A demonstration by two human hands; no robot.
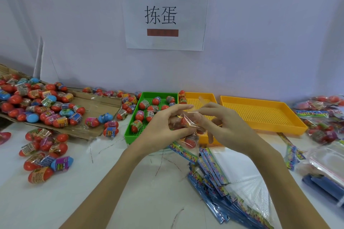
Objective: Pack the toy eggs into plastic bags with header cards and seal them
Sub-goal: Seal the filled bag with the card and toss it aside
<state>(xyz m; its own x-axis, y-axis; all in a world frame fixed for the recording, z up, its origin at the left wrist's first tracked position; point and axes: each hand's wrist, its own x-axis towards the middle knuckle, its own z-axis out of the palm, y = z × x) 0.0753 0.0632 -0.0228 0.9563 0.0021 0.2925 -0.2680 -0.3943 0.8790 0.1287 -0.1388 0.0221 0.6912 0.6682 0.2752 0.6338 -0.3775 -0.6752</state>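
Clear plastic bag (188, 122) with red toy eggs in it is held up between both hands: left hand (163, 126) curls round its side, right hand (221, 126) pinches the top edge. Right behind them sit a green tray (130, 132) of eggs and two yellow trays (264, 115). Below the right hand, a fan of header-card bags (232, 188) on the white counter (74, 201). Loose eggs (42, 156) lie well left, on cardboard (96, 104) too. Paper sign (165, 16) on the wall.

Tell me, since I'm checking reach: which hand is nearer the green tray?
Left. The left hand overlaps the green tray at its right edge; the right hand is farther right, over the yellow tray.
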